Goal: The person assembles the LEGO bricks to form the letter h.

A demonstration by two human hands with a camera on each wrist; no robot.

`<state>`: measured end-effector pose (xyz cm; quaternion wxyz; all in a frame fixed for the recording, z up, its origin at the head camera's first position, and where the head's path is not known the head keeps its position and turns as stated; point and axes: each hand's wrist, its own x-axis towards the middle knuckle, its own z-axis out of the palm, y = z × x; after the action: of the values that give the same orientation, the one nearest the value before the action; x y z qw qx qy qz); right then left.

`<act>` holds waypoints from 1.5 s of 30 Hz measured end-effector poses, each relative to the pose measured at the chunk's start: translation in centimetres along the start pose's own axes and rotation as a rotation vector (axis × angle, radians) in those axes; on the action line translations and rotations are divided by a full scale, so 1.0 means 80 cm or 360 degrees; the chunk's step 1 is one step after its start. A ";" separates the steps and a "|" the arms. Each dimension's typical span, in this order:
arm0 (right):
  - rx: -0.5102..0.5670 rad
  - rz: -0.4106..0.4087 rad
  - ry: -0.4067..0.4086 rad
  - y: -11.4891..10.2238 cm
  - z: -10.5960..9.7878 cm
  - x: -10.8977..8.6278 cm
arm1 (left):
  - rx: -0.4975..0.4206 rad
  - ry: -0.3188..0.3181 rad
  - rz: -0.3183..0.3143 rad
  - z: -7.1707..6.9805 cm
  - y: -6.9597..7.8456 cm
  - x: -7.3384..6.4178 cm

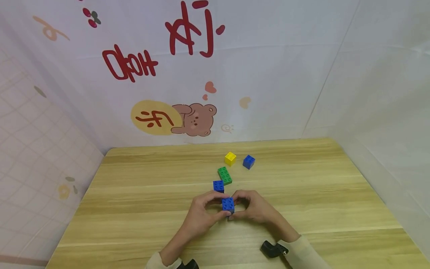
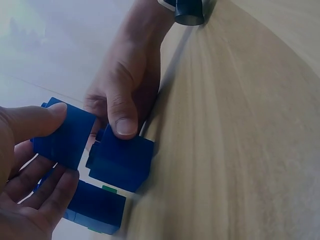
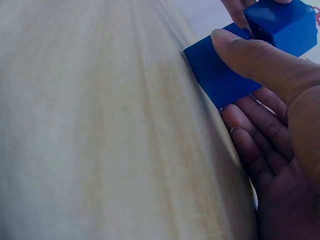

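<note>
Nearest: pale sleeves [image 1: 304, 252], black wrist device [image 1: 270, 249] at the right one. The left hand [image 1: 200, 213] pinches the upper blue block [image 1: 228, 204] between thumb and fingers; the right hand [image 1: 256, 209] grips the lower blue block [image 2: 122, 162], studs toward the upper one. Both roughly midway between the desk's [image 1: 134, 209] side edges; cannot tell whether they touch. Just beyond the left hand, a third blue block [image 1: 218, 185], green block [image 1: 224, 175] close behind it. Toward the far edge: yellow block [image 1: 230, 158], fourth blue block [image 1: 249, 161] near, to its right. Desk light, wood-grained. Behind the far edge, white backdrop [image 1: 275, 67]: bear print [image 1: 198, 119], red characters [image 1: 209, 33].
</note>
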<state>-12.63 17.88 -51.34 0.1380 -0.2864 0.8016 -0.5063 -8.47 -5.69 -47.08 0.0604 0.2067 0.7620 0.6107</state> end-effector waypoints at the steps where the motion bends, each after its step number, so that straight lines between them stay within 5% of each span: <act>1: -0.0002 -0.0001 0.0001 0.000 0.000 0.000 | 0.0011 0.0005 0.0001 0.000 0.000 0.000; 8: 0.0018 0.0002 0.0000 -0.001 0.000 0.001 | 0.0134 0.0027 0.0046 0.001 -0.006 0.001; 19: 0.0026 -0.0015 0.0005 0.001 0.002 0.003 | 0.0158 -0.0005 0.0007 -0.003 -0.010 0.001; 45: 0.0019 -0.0057 0.0018 0.005 0.004 0.000 | 0.0304 -0.0005 0.0101 0.006 -0.004 0.000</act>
<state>-12.60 17.81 -51.86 0.1261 -0.2969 0.7942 -0.5150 -8.38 -5.27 -47.51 0.0220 0.2365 0.8098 0.5365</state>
